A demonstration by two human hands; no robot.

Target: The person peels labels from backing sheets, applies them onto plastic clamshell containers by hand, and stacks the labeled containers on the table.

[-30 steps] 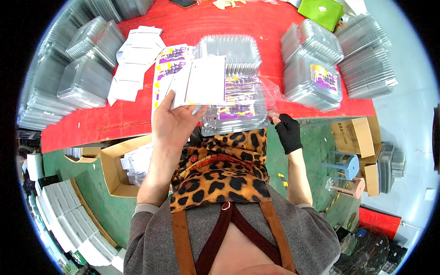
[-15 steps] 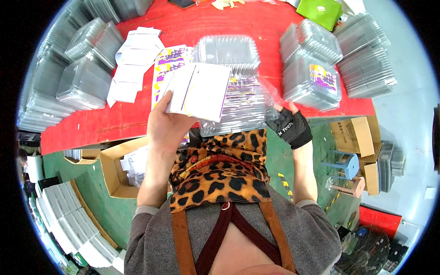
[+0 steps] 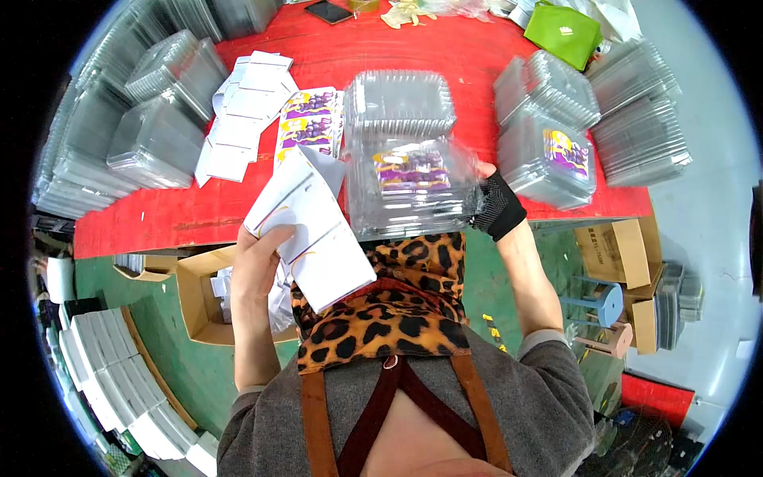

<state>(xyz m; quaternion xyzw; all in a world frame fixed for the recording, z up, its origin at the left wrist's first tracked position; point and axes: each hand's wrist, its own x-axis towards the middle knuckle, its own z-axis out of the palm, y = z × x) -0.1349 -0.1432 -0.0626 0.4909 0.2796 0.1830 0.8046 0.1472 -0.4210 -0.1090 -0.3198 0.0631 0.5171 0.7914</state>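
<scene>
My left hand (image 3: 262, 258) pinches a white-backed sheet of labels (image 3: 318, 246), tilted over the table's front edge, its top end curling. My right hand (image 3: 498, 203), in a black fingerless glove, grips the right side of a clear plastic clamshell box (image 3: 413, 208). Purple and yellow labels (image 3: 412, 169) show through or on that box; which one I cannot tell. Right behind it stands a stack of clear plastic boxes (image 3: 401, 99). More printed label sheets (image 3: 308, 126) lie to the left of that stack.
Stacks of clear boxes stand at left (image 3: 151, 143) and right (image 3: 548, 151) on the red table (image 3: 453, 48). White sheets (image 3: 246, 107), a phone (image 3: 328, 11) and a green bag (image 3: 563, 34) also lie there. An open carton (image 3: 195, 298) sits below; a blue stool (image 3: 608, 304) is at right.
My left hand has drawn the label sheet down and to the left, off the box. My right hand has closed in on the box's right side.
</scene>
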